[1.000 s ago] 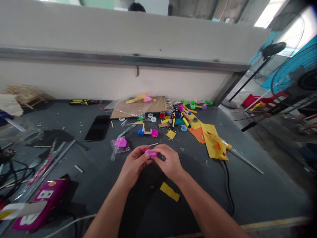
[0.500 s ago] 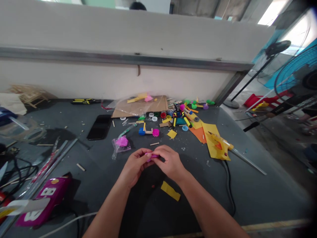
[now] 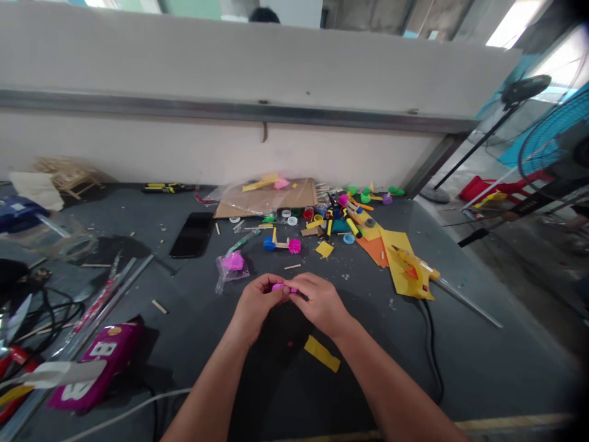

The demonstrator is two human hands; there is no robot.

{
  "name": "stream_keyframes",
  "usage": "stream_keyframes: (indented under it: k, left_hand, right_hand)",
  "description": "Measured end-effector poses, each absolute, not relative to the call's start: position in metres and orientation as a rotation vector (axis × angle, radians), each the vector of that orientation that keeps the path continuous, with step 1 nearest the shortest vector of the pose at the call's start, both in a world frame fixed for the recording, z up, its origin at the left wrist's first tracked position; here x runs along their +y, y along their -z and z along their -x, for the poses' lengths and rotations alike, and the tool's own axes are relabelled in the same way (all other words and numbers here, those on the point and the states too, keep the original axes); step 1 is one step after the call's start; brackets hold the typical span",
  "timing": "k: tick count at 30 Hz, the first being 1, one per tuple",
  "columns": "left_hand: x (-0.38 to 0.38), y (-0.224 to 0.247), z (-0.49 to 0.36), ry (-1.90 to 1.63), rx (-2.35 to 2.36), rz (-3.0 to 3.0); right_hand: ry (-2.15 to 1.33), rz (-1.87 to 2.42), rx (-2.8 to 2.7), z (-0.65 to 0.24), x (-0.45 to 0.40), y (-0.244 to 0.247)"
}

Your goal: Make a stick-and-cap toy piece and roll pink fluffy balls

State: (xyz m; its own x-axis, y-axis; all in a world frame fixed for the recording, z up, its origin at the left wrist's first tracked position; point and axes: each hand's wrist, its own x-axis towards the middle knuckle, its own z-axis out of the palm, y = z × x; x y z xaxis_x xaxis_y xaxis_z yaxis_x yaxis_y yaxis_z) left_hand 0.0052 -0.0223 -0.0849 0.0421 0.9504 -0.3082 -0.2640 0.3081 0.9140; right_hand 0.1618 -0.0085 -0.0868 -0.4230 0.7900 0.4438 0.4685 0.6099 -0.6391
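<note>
Both hands meet at the middle of the table over a small piece of pink modelling clay [image 3: 277,287]. My left hand [image 3: 261,302] pinches it between thumb and fingers from the left. From the right, my right hand [image 3: 318,301] grips its other end, and the fingers cover much of the piece. Just beyond them lies a clear bag [image 3: 225,274] with a lump of pink clay [image 3: 234,261] in it. A small stick model [image 3: 281,244] with blue and pink ends stands farther back. Nearer me is a yellow paper strip [image 3: 322,353].
A yellow glue gun [image 3: 411,270] rests on yellow sheets at right, its cord running forward. A black phone [image 3: 191,235] lies left of centre. Pliers [image 3: 345,221], lids and cardboard [image 3: 262,199] crowd the back. A purple box [image 3: 99,365] and clear rods sit at left.
The pink clay has been turned between the fingers and now looks more rounded than elongated. Both hands still hold it. The whole view has shifted slightly.
</note>
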Motion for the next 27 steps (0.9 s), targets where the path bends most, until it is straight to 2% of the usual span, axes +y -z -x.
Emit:
stream_keyframes:
  k: [4, 7, 9, 13, 15, 18, 23, 27]
  left_hand:
    - [-0.025, 0.083, -0.002, -1.111, 1.353, -1.056]
    - [-0.032, 0.07, 0.0, -1.038, 1.482, -1.294]
    - [-0.038, 0.058, 0.005, -0.922, 1.472, -1.449]
    - [-0.047, 0.047, 0.026, -0.778, 1.374, -1.688]
    - [-0.048, 0.052, 0.039, -0.865, 1.493, -1.77]
    - [-0.047, 0.066, 0.053, -1.0, 1.735, -1.565]
    - [-0.047, 0.081, 0.058, -1.249, 1.584, -1.046]
    - [-0.05, 0.083, 0.06, -1.328, 1.512, -0.807]
  right_hand:
    - [-0.524, 1.082, -2.161, -0.154, -0.012, 0.078]
    - [-0.692, 1.208, -2.17, -0.153, -0.012, 0.061]
    - [-0.986, 1.266, -2.16, -0.158, -0.009, 0.048]
    - [-1.945, 1.068, -2.011, -0.172, 0.001, 0.03]
    - [-2.108, 0.929, -1.797, -0.167, 0.007, 0.03]
    - [-1.763, 0.935, -1.676, -0.135, 0.021, 0.04]
    - [-0.809, 0.97, -2.118, -0.067, 0.052, 0.074]
    - [-0.625, 1.148, -2.222, -0.044, 0.066, 0.099]
